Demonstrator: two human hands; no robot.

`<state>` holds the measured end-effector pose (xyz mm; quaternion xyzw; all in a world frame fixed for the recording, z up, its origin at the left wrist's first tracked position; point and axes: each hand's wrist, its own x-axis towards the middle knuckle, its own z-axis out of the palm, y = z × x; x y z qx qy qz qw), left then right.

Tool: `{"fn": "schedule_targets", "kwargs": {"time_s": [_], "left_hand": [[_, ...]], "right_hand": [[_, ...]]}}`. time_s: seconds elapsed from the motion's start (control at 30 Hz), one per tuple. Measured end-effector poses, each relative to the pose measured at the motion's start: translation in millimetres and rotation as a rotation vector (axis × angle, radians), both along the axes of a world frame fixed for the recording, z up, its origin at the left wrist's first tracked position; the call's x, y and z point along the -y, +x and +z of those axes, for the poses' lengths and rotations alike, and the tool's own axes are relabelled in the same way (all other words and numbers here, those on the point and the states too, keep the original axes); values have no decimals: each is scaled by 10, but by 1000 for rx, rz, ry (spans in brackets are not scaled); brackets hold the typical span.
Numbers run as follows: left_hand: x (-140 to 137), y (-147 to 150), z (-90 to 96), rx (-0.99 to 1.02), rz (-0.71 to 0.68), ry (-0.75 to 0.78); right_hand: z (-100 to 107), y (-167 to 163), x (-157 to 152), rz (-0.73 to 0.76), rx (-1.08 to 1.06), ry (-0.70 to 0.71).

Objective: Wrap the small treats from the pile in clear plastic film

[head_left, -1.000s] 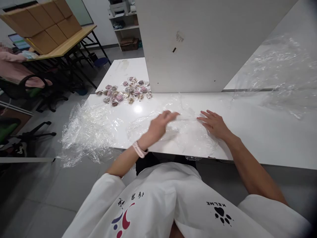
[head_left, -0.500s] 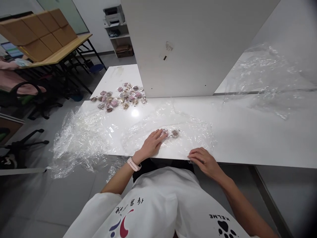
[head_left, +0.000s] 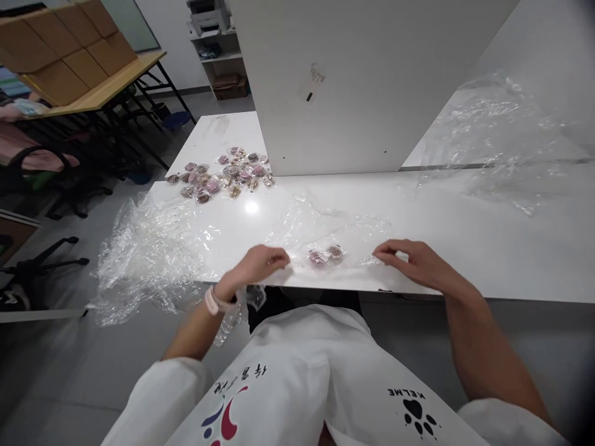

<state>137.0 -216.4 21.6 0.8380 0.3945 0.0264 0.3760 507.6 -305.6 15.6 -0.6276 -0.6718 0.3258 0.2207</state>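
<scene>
A clear plastic film (head_left: 320,226) is spread near the table's front edge. Two small wrapped packets lie on or under it: a pinkish one (head_left: 318,258) and a darker brown one (head_left: 335,253). To the left of the packets, my left hand (head_left: 260,263) has its fingers pinched on the near edge of the film. My right hand (head_left: 416,260) grips the film's right side between thumb and fingers. The film is drawn out between both hands, with the packets in the middle.
Several wrapped packets (head_left: 239,173) are heaped at the table's (head_left: 465,248) back left. Crumpled plastic film (head_left: 149,254) hangs over the left edge, and more film (head_left: 502,145) lies at the right. A white upright panel (head_left: 348,93) stands at the back.
My left hand has left the packets and moved left to the film's edge. My right hand has lifted and shifted right with the film, pulling its near edge up and apart.
</scene>
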Motion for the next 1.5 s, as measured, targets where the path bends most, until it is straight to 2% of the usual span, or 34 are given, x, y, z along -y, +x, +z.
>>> {"fn": "schedule_targets", "kwargs": {"time_s": [0.07, 0.13, 0.3, 0.4, 0.5, 0.53, 0.6, 0.67, 0.7, 0.77, 0.83, 0.9, 0.97, 1.03, 1.13, 1.2, 1.27, 1.33, 1.37, 1.43, 1.5], "left_hand": [[-335, 72, 57, -22, -3, -75], [-621, 161, 15, -106, -5, -73], [-1010, 346, -151, -409, 48, 122], [-987, 372, -66, -459, 145, 279], [-721, 407, 45, -343, 218, 533], [-602, 438, 38, -263, 193, 575], [-390, 534, -82, -115, 56, 548], [-288, 653, -321, -61, -77, 489], [-289, 709, -459, -59, -96, 474], [-370, 794, -707, -26, -34, 472], [-487, 827, -848, 45, 64, 490], [-561, 810, -861, 76, 125, 500], [-563, 764, -785, 40, 146, 461], [-523, 715, -686, 7, 162, 364], [-478, 685, -596, 1, 193, 184], [-476, 697, -580, -36, 246, 166], [-463, 706, -579, -75, 304, 304], [-410, 679, -587, -49, 249, 494], [-368, 649, -597, -14, 167, 568], [-274, 565, -638, 40, -22, 631], [-210, 486, -702, 53, -123, 618]], "right_hand": [[14, 10, -289, 33, -31, -28], [-80, -3, -569, 56, -44, -64], [-436, -96, -1049, 28, 49, -149], [-429, -146, -1110, -14, 252, -59], [-284, -197, -1000, -149, 441, 264], [-248, -221, -944, -147, 431, 367], [-251, -282, -847, 32, 315, 439], [-372, -358, -803, 286, 222, 364], [-467, -399, -803, 352, 215, 319], [-675, -481, -828, 323, 248, 271], [-832, -555, -846, 200, 267, 292], [-881, -609, -823, 114, 249, 333], [-825, -627, -761, 62, 202, 327], [-717, -608, -696, 51, 110, 218], [-580, -560, -677, 75, -24, -25], [-539, -555, -713, 17, 16, -108], [-528, -581, -731, -112, 172, -36], [-534, -622, -680, -181, 331, 177], [-546, -642, -625, -160, 375, 299], [-596, -674, -484, -19, 386, 473], [-684, -694, -357, 123, 357, 529]]}}
